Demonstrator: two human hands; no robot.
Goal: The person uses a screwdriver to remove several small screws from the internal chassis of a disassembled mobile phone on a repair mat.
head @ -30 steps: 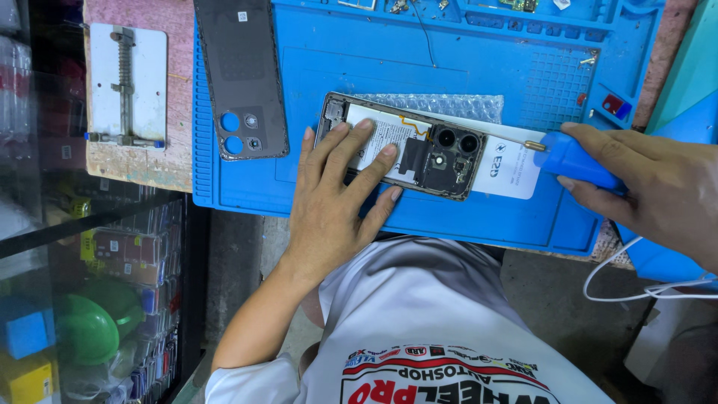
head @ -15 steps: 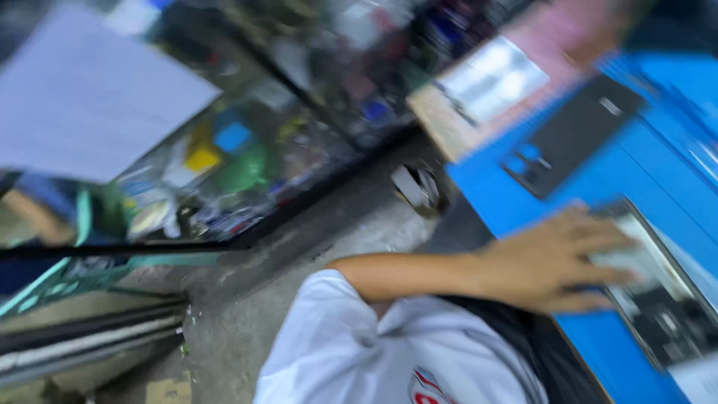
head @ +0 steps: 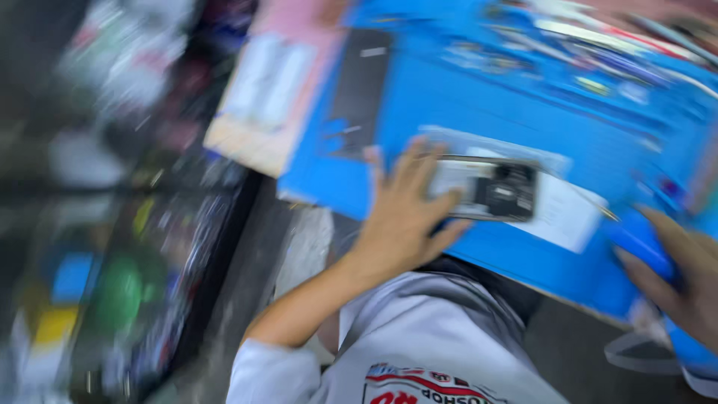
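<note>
1. left hand [head: 400, 217] lies flat, fingers spread, pinning the opened phone [head: 486, 187] on the blue mat [head: 449, 97].
2. right hand [head: 684, 280] fingers curl around a blue-handled tool [head: 643, 239] beside it.
3. judged: mid-disassembly; next needs a steady tip.

Heavy motion blur; only coarse layout reads.

Blue work mat [head: 419, 105]: bare strip open between the dark back cover [head: 359, 90] on its left part and the opened phone [head: 486, 187] at centre.

Left hand [head: 400, 213] lies flat on the phone's left end, blocking approach from the near-left.

White paper sheet [head: 561, 213] juts out from under the phone toward the right.

Right hand [head: 684, 280] with a blue-handled tool [head: 639, 239] closes off the near-right corner.

Far edge of mat crowded with small blurred items.

White plate [head: 265, 86] lies left of the mat.
</note>
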